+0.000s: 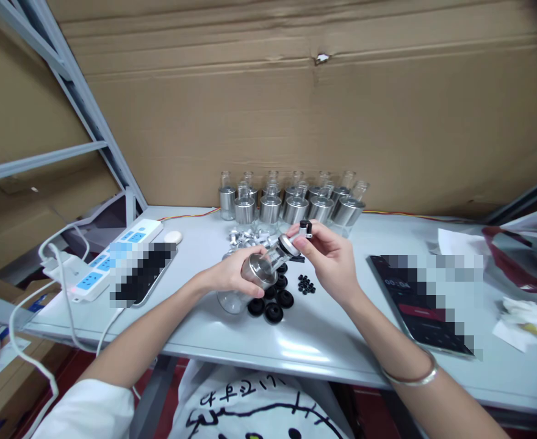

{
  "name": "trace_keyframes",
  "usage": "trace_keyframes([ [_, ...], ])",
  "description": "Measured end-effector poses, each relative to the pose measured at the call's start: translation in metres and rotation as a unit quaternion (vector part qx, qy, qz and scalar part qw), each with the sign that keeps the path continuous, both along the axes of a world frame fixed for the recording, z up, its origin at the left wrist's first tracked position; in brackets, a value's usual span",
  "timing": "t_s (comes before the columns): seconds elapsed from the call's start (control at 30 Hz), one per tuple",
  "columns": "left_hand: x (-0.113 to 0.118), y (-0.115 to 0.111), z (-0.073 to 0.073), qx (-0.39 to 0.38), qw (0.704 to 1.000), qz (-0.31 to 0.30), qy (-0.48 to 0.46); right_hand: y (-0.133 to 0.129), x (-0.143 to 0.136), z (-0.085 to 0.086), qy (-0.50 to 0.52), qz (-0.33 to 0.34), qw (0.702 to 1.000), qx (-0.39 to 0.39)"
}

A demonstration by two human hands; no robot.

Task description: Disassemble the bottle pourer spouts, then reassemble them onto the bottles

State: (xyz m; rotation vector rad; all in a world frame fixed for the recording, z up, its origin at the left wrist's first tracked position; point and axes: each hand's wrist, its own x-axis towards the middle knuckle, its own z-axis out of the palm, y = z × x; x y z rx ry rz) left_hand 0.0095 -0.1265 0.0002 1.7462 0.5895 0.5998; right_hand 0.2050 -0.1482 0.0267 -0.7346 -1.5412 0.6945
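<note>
My left hand (234,273) is wrapped round a clear glass bottle (260,270) with a brushed-metal sleeve. The bottle is tilted, its neck pointing up to the right and its glass base low on the left. My right hand (330,253) pinches a pourer top (289,246) at the bottle's mouth. This top has a pale metal collar and a black tip standing up by my fingers. Whether it is seated on the neck I cannot tell. Below the bottle lie several round black caps (274,312). Small black pieces (306,284) are clustered under my right hand.
Several sleeved bottles (271,209) stand in rows at the back, before a cardboard wall (296,122). Silvery metal parts (249,238) are heaped in front of them. On the left are a power strip (117,259) and a phone (147,274); a tablet (415,299) and crumpled tissue (527,314) lie right.
</note>
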Motion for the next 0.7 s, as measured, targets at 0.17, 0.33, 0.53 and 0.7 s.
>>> trace_keyframes([
  [0.17, -0.0006, 0.0009, -0.0002, 0.006, 1.0, -0.007, -0.004, 0.0009, 0.0019, -0.002, -0.02, -0.002, 1.0, 0.019],
  [0.33, -0.0031, 0.0033, -0.0009, 0.041, 0.999, -0.005, 0.01, 0.0017, 0.004, -0.0026, -0.063, 0.004, 0.997, 0.053],
  [0.53, -0.0037, 0.0033, 0.0009, 0.047, 0.999, 0.008, 0.019, 0.0036, 0.0025, -0.0079, -0.051, -0.001, 0.997, 0.053],
  [0.7, -0.0027, 0.0028, 0.0009, 0.03, 0.999, 0.006, 0.02, 0.0027, 0.0003, -0.0091, -0.033, 0.002, 0.999, 0.036],
])
